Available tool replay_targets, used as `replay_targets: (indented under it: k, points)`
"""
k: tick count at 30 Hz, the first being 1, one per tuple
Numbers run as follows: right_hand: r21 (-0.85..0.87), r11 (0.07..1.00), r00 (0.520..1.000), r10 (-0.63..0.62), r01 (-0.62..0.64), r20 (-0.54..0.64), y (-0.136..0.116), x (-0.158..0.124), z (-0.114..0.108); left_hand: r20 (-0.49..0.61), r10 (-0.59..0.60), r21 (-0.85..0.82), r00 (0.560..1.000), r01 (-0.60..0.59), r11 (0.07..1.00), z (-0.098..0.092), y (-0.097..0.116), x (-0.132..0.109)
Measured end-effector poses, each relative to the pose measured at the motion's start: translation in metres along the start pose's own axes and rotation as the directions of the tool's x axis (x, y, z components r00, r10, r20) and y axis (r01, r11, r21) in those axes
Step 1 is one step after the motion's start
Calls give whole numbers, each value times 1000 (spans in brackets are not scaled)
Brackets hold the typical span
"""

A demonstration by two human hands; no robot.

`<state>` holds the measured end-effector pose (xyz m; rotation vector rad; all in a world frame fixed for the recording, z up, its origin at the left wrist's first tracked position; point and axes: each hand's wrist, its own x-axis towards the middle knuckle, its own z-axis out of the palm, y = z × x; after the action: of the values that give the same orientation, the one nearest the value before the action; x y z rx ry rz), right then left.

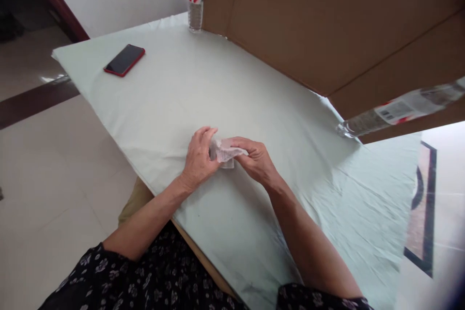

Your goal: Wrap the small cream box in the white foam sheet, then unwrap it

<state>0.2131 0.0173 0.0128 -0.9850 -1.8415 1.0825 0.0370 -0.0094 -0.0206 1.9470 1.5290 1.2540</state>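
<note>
My left hand [200, 157] is curled around the side of a small clear, box-like object [228, 164], apparently transparent plastic or glass. A crumpled thin white cloth or tissue [225, 151] lies over that object and covers most of it. From the other side, my right hand [255, 156] pinches the white cloth between thumb and fingers. Both hands are close together, just above the near part of the table. The exact shape of the clear object is hidden by the cloth and the fingers.
A pale green cloth covers the table [174, 87]. A phone in a red case [124, 60] lies at the far left. Along the back stands a large cardboard panel [308, 19], with one clear bottle [195, 0] at its left end and another bottle [399, 109] at the right.
</note>
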Motion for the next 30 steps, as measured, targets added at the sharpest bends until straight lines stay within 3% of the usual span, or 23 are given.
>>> replay_targets:
  k: [4,7,12,15,18,20,23,26,30]
  points:
    - [-154,973,985,-171,170,5,7,-18,3,115,-45,-95,992,56,994,-4,-2,4]
    - [-244,941,972,-233,235,36,12,-29,5,201,-34,-167,979,69,984,-14,-3,8]
    - [-373,864,940,-324,339,104,27,-39,11,397,123,-144,910,-70,987,-43,-7,6]
    - [-392,852,935,-347,347,73,34,-36,14,423,190,-115,886,-155,981,-46,-11,2]
    - [-322,914,966,-256,247,14,27,-27,11,330,160,-132,931,-122,984,-37,-13,7]
    - [-208,972,992,-117,106,-41,18,-19,8,307,68,-181,949,-12,983,-33,-10,17]
    - [23,986,986,164,-163,-36,7,-10,5,401,-153,-204,903,251,946,-33,-3,31]
    - [196,923,942,335,-333,21,7,-5,7,484,-243,-178,841,366,914,-32,0,37]
    - [218,905,921,385,-365,-58,16,0,12,357,-316,-204,879,404,892,-24,-6,33]
